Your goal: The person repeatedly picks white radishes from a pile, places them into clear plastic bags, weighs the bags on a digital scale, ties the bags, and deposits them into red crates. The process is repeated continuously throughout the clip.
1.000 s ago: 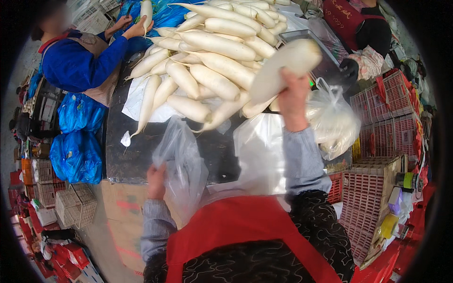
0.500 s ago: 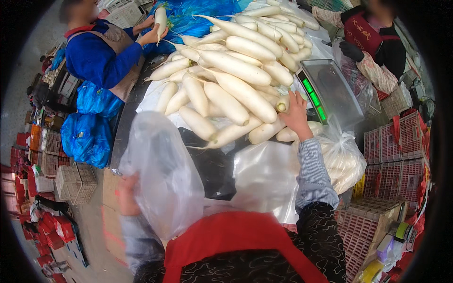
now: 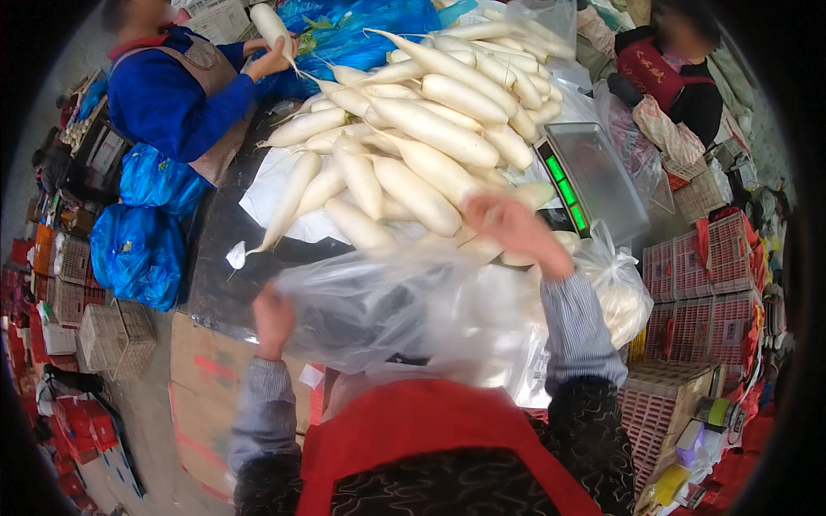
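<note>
My left hand [image 3: 274,318] grips the edge of a clear plastic bag [image 3: 379,305], its fingers closed on the film. The bag stretches sideways across the near side of a heap of white daikon radishes [image 3: 434,129]. My right hand [image 3: 514,230] is over the near right part of the heap, above the bag's right side. Its fingers are smeared by motion, so whether they hold anything does not show. To the right of that hand, a tied clear bag filled with white radishes [image 3: 624,297] rests by my right forearm.
A scale [image 3: 598,176] with green digits stands right of the heap. Co-workers stand far left, holding a radish [image 3: 272,27], and far right. Blue bags [image 3: 142,249] hang left of the table. Stacked crates [image 3: 701,318] line the right; cardboard [image 3: 202,365] lies lower left.
My right hand has left a radish beside the scale and moved left. My left hand has come rightward and up; the bag, earlier upright and puffed at the left, now spreads across the front.
</note>
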